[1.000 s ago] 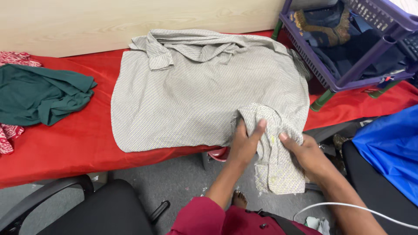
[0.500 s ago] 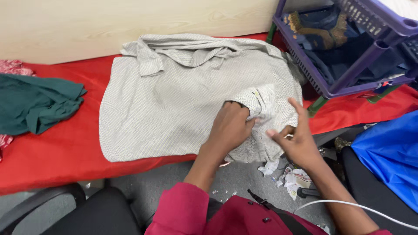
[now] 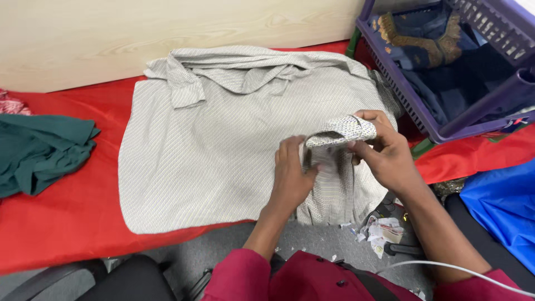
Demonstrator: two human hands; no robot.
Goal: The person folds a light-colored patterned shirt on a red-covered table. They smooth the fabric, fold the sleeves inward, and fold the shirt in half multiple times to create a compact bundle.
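While the grey patterned shirt (image 3: pixel 223 139) lies spread flat on the red cloth-covered table (image 3: pixel 72 223), both hands work its sleeve at about 4 o'clock on the garment. Left hand (image 3: pixel 292 175) presses down on the sleeve, fingers closed over the fabric. Right hand (image 3: pixel 387 153) pinches the sleeve cuff (image 3: pixel 343 130), lifted and folded over above the shirt. At 9 o'clock lies a dark green garment (image 3: pixel 39 150); at 2 o'clock stands a purple plastic basket (image 3: pixel 412 106) holding dark clothes.
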